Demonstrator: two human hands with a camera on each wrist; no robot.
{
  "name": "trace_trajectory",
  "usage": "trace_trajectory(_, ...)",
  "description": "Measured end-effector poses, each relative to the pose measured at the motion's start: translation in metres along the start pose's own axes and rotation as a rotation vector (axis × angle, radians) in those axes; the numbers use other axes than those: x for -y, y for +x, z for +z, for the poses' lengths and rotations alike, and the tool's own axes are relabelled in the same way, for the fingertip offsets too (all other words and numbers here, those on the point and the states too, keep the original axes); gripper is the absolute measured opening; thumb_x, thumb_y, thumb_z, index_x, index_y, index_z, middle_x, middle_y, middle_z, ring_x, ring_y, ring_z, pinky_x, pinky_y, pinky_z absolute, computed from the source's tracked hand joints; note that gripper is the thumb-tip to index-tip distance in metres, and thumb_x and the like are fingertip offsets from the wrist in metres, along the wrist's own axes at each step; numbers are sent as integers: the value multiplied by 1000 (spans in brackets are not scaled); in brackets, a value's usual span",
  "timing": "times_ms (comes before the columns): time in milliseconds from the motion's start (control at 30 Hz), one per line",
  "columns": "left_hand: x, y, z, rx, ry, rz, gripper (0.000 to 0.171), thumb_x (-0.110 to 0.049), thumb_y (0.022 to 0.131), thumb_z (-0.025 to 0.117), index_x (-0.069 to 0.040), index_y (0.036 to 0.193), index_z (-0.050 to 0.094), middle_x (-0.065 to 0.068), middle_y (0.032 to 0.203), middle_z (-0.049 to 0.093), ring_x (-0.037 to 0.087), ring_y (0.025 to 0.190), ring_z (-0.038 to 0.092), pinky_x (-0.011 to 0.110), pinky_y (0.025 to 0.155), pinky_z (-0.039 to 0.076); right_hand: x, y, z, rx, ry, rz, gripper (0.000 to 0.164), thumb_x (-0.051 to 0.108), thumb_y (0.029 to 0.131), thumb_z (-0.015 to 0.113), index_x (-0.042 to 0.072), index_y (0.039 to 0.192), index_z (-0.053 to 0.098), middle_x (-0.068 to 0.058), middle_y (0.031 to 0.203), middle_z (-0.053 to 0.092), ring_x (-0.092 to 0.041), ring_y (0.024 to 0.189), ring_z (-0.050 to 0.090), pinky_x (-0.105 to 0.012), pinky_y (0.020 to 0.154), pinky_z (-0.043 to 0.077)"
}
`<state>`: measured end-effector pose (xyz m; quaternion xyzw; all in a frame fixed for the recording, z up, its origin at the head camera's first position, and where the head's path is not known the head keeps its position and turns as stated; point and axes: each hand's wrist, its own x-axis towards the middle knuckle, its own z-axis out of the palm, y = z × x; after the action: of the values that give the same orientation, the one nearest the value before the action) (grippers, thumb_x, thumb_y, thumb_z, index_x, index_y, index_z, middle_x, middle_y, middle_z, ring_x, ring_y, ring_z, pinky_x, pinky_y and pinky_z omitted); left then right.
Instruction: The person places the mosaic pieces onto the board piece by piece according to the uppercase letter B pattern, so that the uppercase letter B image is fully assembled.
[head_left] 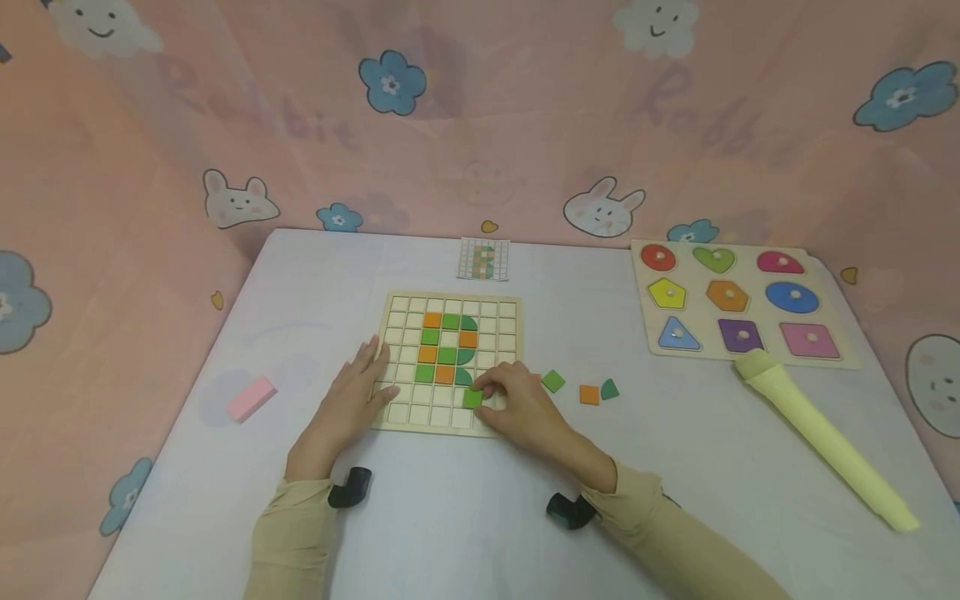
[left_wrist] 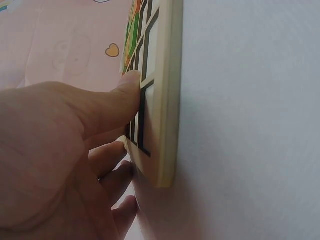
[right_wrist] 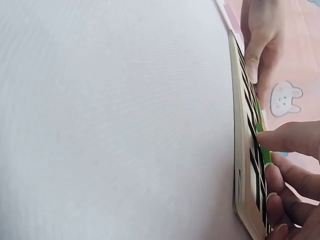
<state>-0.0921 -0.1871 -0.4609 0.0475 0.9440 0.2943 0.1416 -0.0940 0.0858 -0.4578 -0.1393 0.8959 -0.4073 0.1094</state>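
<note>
White tabletop [head_left: 450,521] bears a pale, gridded board [head_left: 487,341].

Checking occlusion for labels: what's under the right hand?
The right hand pinches a green square over the grid board, hiding part of the board's right side. An orange piece peeks out past the hand, partly covered. Anything else beneath can't be seen.

The right grip [head_left: 528,408] pinches a green tile [head_left: 472,399] at the board [head_left: 418,413] the left grip [head_left: 347,405] touches.
</note>
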Motion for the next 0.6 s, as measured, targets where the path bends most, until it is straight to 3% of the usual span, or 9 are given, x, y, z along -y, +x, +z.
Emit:
trace_trajectory(267, 1, 0, 0, -1, 4, 6, 74, -21, 107, 61, 0, 166, 23, 18, 179, 7, 36, 167, 3, 54, 138, 3, 2, 5, 7, -22, 8, -57, 22, -1, 85, 77, 9, 106, 79, 0, 90, 68, -18, 92, 52, -28, 80, 46)
trace_trajectory(600, -1, 0, 0, 0, 0, 11, 73, -21, 108, 60, 0, 167, 23, 18, 179, 7, 37, 167, 3, 56, 137, 4, 2, 7, 11, -44, -1, -47, 21, 3, 86, 82, 11, 105, 78, 1, 90, 69, -17, 91, 52, -26, 78, 45)
